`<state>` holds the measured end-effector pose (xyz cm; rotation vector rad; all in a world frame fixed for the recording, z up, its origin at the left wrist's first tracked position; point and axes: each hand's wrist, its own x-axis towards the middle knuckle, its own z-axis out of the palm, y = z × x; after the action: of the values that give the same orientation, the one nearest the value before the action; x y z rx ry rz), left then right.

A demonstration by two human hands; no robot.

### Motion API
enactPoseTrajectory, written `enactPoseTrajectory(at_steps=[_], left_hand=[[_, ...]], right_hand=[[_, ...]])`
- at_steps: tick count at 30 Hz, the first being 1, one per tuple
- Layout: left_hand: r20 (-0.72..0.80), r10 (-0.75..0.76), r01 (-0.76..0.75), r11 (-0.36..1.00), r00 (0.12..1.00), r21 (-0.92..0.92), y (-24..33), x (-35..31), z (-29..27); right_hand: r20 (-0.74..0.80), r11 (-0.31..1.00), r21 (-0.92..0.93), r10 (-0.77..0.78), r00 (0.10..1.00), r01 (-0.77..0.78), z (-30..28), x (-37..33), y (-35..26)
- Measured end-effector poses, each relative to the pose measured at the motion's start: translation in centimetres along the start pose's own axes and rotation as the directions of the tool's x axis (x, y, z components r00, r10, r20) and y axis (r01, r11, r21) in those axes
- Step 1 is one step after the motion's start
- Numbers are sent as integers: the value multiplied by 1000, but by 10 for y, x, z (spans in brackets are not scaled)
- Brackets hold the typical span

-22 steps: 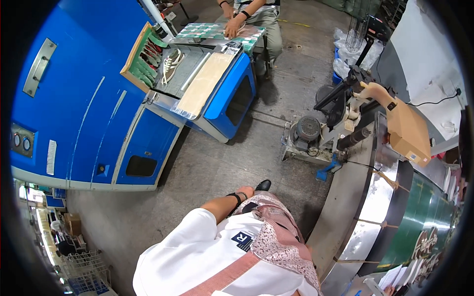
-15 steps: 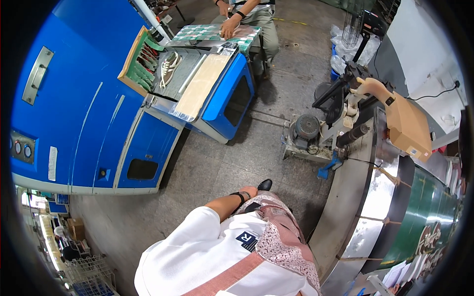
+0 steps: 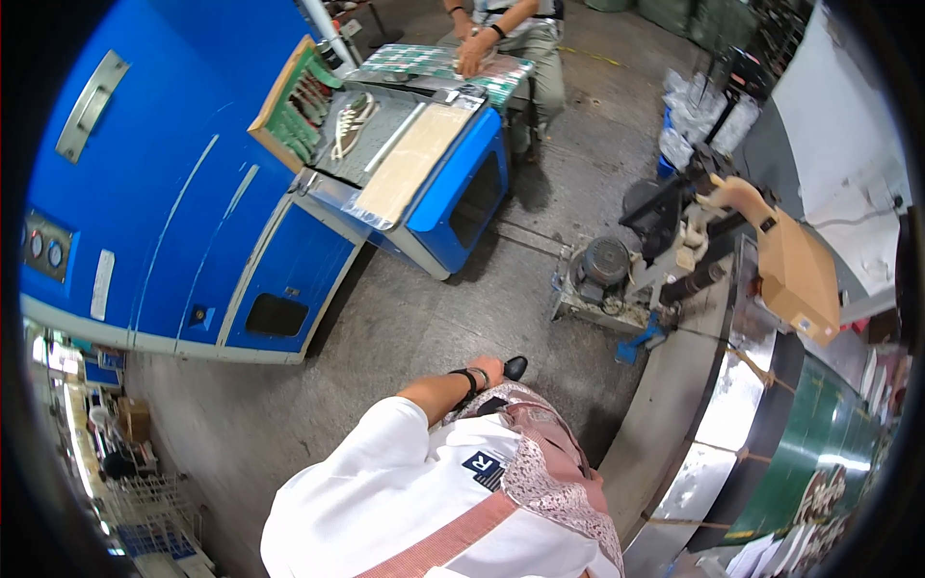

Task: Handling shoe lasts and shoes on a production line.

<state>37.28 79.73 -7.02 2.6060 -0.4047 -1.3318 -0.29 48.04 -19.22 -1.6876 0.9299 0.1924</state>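
My left hand [image 3: 490,370] hangs at the front of my pink patterned apron [image 3: 559,453], a dark band round its wrist. It is close to the black tip of my shoe [image 3: 515,367]. The fingers point away and are mostly hidden, so whether they hold anything does not show. My right hand is out of view. Ahead on the left, a brown sneaker with white laces [image 3: 355,125] lies on the grey belt at the mouth of a large blue machine [image 3: 145,193], well beyond my reach.
A co-worker's hands [image 3: 472,56] work over a checkered board [image 3: 409,63] past the belt. To the right stand a motor [image 3: 605,260] on a base, a cardboard box [image 3: 795,265] and a green conveyor belt [image 3: 805,433]. Grey floor [image 3: 434,313] runs between.
The view has shifted, so the blue machine's outlet and the motor sit a little lower and farther right. My left hand has swung slightly forward and to the right.
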Motion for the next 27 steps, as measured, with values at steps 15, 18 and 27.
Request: enactPoseTrajectory(at_steps=[15,18,27], left_hand=[[-91,-331,253,846,939,-469,-72,-72,18],[-65,-403,323,810,913,-489,-80,-96,29],[-99,-600,346,579,794,-738,-40,-127,144]], right_hand=[[406,964,-222,-46,913,147,15,128,-146],[526,933,-314,18,850,174,37,136,-205],[570,908,-412,198,797,69,57,134,-269]])
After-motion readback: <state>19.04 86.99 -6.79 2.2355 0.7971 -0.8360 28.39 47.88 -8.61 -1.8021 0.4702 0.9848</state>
